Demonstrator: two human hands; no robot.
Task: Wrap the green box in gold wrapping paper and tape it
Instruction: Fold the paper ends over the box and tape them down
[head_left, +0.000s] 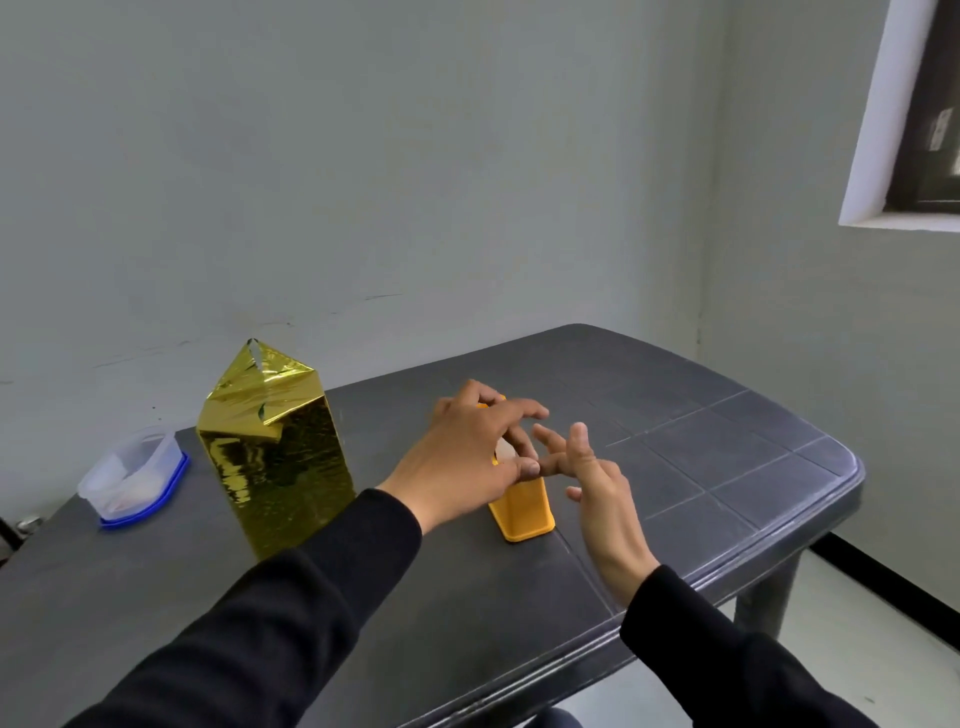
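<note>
A tall box wrapped in gold wrapping paper stands upright on the dark table, left of centre; its top flaps stick up loosely and no green shows. To its right sits a yellow tape dispenser. My left hand rests over the dispenser's top, holding it. My right hand is just right of it, thumb and forefinger pinched at the dispenser's front end where the tape comes out, other fingers spread. The tape itself is too thin to make out.
A clear plastic container with a blue lid lies near the table's back left edge. A grey wall runs close behind the table. The table's right corner drops to a tiled floor. A window recess is at upper right.
</note>
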